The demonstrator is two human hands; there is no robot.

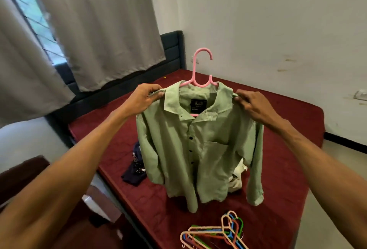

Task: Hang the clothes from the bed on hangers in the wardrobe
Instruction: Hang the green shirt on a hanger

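From the head camera, the person holds a light green shirt (198,149) up in the air over the bed (282,129). The shirt sits on a pink hanger (201,64), whose hook stands up above the collar. The left hand (146,97) grips the shirt's shoulder on the left of the picture, with its fingers curled over the cloth. The right hand (251,105) pinches the other shoulder, just beside the collar. The shirt is buttoned part of the way, with dark buttons down the front and a chest pocket, and both sleeves hang down at its sides.

The bed has a dark red cover. A dark blue garment (132,171) lies on it behind the shirt's left side, and a white garment (238,179) shows behind the shirt's right side. A heap of coloured hangers (218,233) lies on the near part of the bed, below the shirt. At the far end stands a dark headboard (172,50), with grey curtains (99,30) and a window (29,10) to its left.
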